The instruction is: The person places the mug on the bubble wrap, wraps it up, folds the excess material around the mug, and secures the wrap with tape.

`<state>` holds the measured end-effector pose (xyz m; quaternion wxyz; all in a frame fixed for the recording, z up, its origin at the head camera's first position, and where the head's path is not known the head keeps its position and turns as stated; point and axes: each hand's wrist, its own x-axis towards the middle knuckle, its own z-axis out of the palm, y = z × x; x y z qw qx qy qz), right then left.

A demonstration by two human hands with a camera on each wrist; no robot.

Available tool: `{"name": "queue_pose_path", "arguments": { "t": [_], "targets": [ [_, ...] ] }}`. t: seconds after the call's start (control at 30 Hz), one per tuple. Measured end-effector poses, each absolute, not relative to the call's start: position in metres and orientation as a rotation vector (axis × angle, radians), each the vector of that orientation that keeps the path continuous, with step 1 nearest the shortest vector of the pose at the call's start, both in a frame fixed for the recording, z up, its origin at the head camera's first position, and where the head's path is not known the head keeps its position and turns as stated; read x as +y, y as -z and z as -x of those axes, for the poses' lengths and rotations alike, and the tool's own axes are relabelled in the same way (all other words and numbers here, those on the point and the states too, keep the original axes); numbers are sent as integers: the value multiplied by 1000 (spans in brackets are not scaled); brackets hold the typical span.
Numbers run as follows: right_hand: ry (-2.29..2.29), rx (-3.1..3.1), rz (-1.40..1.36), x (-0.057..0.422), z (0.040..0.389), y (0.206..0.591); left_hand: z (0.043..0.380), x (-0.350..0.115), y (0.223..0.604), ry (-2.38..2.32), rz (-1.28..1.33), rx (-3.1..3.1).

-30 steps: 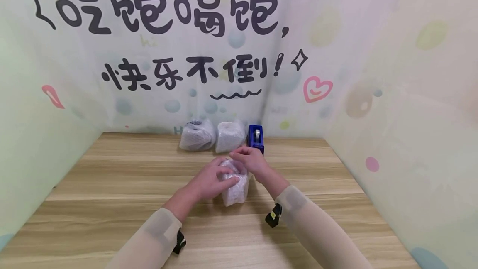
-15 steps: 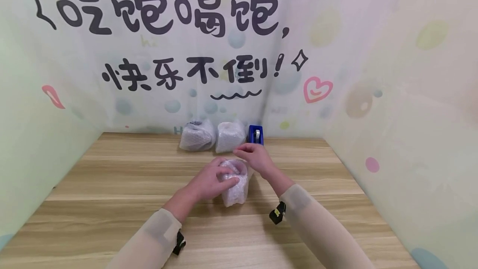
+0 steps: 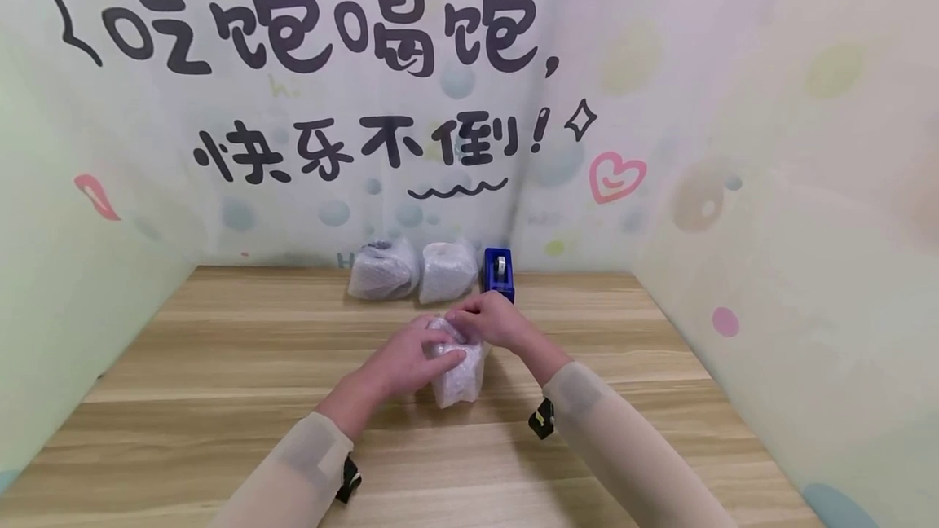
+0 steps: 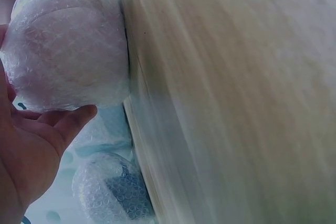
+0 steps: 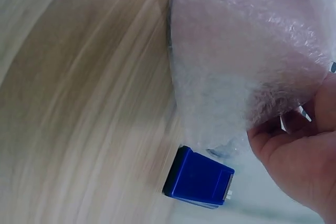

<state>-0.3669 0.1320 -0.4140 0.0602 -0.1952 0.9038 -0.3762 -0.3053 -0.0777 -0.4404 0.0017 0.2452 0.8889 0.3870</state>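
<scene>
On the wooden table [image 3: 220,398] stands a round bundle in clear bubble wrap [image 3: 460,381], with a pinkish surface showing through the wrap in the left wrist view. My left hand [image 3: 411,358] grips it from the left, thumb on the near side and fingers over its top. With bent fingers and thumb, my right hand [image 3: 493,321] pinches the loose wrap at the bundle's far right upper edge. In the right wrist view that wrap [image 5: 220,103] tapers toward the fingertips [image 5: 257,135]. The bundle's top opening is partly hidden behind both hands.
Two other bubble-wrapped bundles, a left one [image 3: 383,275] and a right one [image 3: 447,271], stand by the back wall. Just right of them is a blue tape dispenser [image 3: 499,271], close beyond my right hand. Fabric walls [image 3: 792,186] bound the table's back and sides.
My right hand first drew slightly up and right from the bundle, then came back left and down over its top edge. The left hand has kept its hold. The head view has shifted slightly.
</scene>
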Motion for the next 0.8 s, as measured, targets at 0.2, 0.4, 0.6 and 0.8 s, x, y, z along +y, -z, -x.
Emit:
{"name": "queue_pose_path", "arguments": {
  "t": [0.2, 0.4, 0.6, 0.8],
  "targets": [
    [985, 2784, 689, 132, 370, 414, 307, -79, 440, -1186, -743, 2785],
    [912, 2788, 751, 132, 372, 416, 307, -79, 441, -1173, -731, 2788],
    [905, 2825, 782, 132, 372, 417, 307, -78, 441, -1167, -731, 2793],
    [917, 2795, 777, 134, 371, 417, 308, -78, 441, -1169, -742, 2790]
  ]
}}
